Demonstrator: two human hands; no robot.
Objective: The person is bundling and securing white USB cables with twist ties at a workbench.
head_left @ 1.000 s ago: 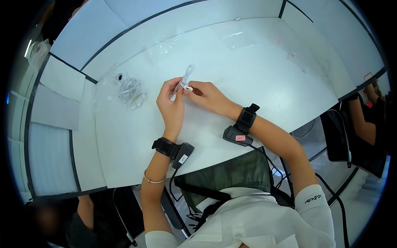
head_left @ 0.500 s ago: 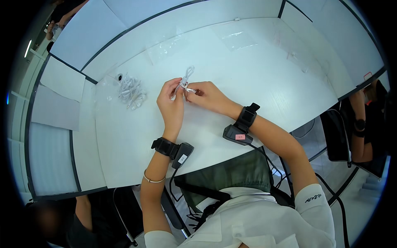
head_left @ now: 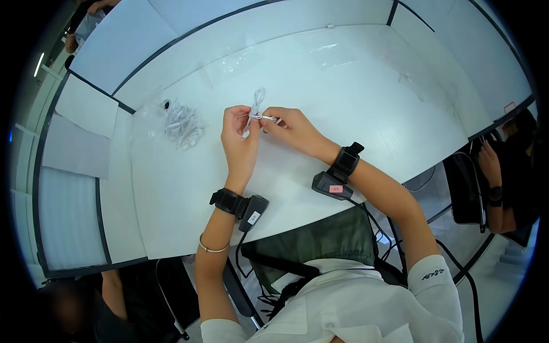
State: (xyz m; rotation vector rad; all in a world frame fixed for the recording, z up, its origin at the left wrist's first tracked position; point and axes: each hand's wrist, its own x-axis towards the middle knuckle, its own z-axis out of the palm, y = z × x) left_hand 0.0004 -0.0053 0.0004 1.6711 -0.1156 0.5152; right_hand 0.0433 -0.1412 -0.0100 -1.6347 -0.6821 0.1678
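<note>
A small bundle of white cable [head_left: 259, 100] is held between my two hands above the white table [head_left: 320, 188], its loop pointing away from me. My left hand [head_left: 238, 134] grips the bundle's near left part between thumb and fingers, with a white end hanging by the thumb. On the right side, my right hand [head_left: 289, 128] pinches a white end of the same cable, close to the wrapped middle. A pile of similar white cables [head_left: 182, 124] lies to the left of my hands.
Clear plastic bags [head_left: 331, 55] lie toward the back of the table, with more clear plastic [head_left: 413, 86] at the right. Low white partitions [head_left: 286, 18] edge the table. Parts of other people show at the upper left, lower left and right [head_left: 493, 166].
My right hand has drawn slightly right with the cable end, and more of that end shows. My left hand has shifted a little right. The bundle's loop stands more upright.
</note>
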